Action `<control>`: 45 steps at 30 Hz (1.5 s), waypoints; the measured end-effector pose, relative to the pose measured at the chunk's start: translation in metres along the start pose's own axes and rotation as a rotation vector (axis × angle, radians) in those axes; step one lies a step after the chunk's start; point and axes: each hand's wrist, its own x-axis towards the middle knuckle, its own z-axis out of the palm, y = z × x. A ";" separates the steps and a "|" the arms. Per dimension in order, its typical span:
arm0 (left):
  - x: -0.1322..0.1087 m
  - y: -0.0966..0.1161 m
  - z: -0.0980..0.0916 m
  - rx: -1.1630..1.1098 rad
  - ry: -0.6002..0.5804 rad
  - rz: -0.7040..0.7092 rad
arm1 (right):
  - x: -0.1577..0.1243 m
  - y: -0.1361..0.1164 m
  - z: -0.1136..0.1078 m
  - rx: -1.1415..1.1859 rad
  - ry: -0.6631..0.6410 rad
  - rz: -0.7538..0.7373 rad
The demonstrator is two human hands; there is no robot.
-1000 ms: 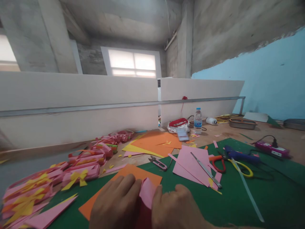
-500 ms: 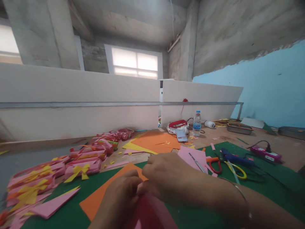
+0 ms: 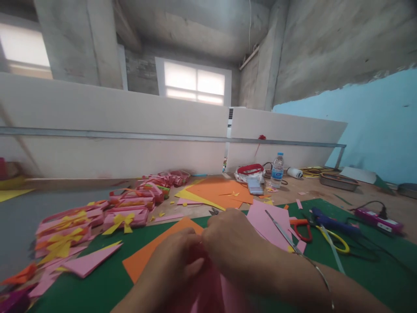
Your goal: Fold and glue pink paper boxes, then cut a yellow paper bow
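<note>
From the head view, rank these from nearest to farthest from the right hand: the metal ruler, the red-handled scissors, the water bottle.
Measured from the right hand:
1. Metal ruler, just right of the hand, lying on pink paper.
2. Red-handled scissors, farther right on the green mat.
3. Water bottle, upright far back near the white partition.
</note>
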 end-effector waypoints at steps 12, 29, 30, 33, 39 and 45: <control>-0.001 0.006 -0.004 0.254 -0.011 -0.058 | 0.001 0.012 0.026 0.006 0.060 -0.005; -0.008 0.002 -0.001 0.133 -0.042 -0.145 | 0.023 0.025 0.056 0.083 -0.104 -0.019; -0.008 0.001 -0.003 0.102 -0.032 -0.148 | 0.023 0.028 0.056 0.082 -0.070 0.008; -0.010 0.000 -0.010 0.210 -0.003 -0.226 | 0.022 0.035 0.061 0.099 0.015 0.074; -0.011 0.010 -0.011 0.382 -0.006 -0.246 | 0.019 0.030 0.068 0.236 0.046 0.118; -0.011 0.005 -0.003 0.306 0.033 -0.200 | 0.020 0.024 0.068 0.246 0.028 0.141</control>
